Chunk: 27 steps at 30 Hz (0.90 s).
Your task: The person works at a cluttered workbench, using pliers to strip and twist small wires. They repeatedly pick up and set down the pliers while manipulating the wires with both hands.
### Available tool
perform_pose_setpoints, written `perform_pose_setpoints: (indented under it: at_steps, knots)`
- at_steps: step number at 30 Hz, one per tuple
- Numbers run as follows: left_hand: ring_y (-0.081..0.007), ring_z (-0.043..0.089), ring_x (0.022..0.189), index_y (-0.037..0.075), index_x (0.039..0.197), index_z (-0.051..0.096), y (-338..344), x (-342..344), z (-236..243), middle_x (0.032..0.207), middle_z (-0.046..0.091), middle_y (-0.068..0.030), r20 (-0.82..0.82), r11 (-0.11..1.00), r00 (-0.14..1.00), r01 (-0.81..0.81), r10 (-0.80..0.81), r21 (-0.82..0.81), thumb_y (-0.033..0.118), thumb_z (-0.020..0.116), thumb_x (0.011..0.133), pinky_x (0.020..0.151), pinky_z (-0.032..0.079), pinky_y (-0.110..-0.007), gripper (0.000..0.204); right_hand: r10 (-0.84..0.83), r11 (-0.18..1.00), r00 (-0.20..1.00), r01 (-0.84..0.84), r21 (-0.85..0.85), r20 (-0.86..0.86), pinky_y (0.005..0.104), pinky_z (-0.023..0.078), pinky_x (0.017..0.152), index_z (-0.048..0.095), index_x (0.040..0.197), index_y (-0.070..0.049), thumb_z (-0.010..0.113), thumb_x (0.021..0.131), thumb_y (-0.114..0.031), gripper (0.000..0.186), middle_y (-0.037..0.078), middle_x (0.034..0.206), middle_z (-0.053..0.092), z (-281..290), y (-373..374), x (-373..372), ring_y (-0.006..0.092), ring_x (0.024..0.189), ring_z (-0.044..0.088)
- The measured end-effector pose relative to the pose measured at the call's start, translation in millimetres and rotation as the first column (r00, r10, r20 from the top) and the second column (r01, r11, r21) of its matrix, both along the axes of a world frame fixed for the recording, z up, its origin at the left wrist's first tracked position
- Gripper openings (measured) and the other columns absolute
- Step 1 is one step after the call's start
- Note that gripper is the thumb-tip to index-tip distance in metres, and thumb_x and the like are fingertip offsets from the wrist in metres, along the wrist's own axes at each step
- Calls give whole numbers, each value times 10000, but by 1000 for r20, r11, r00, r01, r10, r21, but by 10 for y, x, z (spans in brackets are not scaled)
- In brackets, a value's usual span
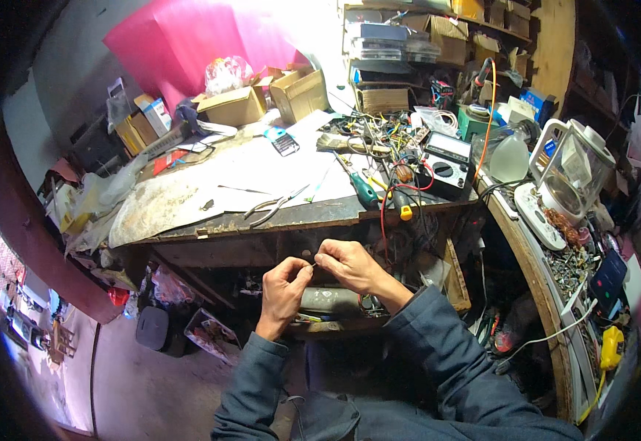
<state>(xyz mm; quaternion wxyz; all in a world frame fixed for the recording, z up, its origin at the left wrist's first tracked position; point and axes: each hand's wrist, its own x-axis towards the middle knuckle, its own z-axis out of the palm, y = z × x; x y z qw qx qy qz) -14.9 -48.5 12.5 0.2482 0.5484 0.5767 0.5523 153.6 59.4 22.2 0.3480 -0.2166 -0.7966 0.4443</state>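
Note:
My left hand (287, 290) and my right hand (346, 268) are raised in front of the workbench's edge, fingertips pinched close together around a small thin item (312, 266) too small to make out. Below them, in an open space under the benchtop, lies a grey rounded object (329, 300) among clutter. On the white sheet (188, 202) above lie pliers (267, 207) and a green-handled screwdriver (364, 187), with a multimeter (445, 167) and its leads to the right.
Cardboard boxes (295, 95) and tangled wires (379, 132) crowd the bench's back. A clear appliance jug (585, 169), small hardware and a dark phone (607, 279) fill the right side bench (537, 294). A bin (151, 329) stands on the floor at lower left.

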Motion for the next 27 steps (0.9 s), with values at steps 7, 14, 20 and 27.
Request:
perform_pose_setpoints:
  at_steps: [7,14,20,27]
  knots:
    - [-94,662,790,-43,1006,747,220,-105,405,868,745,-46,-95,996,991,89,-90,-16,113,667,998,722,534,-248,175,-206,975,972,194,-106,-116,337,469,623,623,894,30,655,986,-191,242,96,688,588,91,12,49,125,661,536]
    - [-85,664,730,-27,993,732,157,-358,496,808,731,-43,-8,999,1000,-2,1,-46,111,623,1020,667,537,-243,178,-207,973,967,188,-135,-146,327,458,613,624,888,21,663,984,-199,243,81,680,580,22,83,68,119,648,519]
    - [-414,704,942,72,1251,660,-380,-761,514,1107,725,-201,-854,936,407,-267,324,228,161,676,944,790,582,-455,320,-237,966,957,215,-141,-164,329,465,613,637,867,16,679,971,-203,246,89,681,592,32,57,35,125,646,530]
    - [-145,723,700,9,908,780,-757,-896,357,784,749,-139,-553,865,692,-490,464,113,149,775,899,634,517,-276,140,-198,974,970,179,-138,-140,319,452,596,649,882,27,679,970,-196,242,78,666,584,5,43,29,107,636,508]
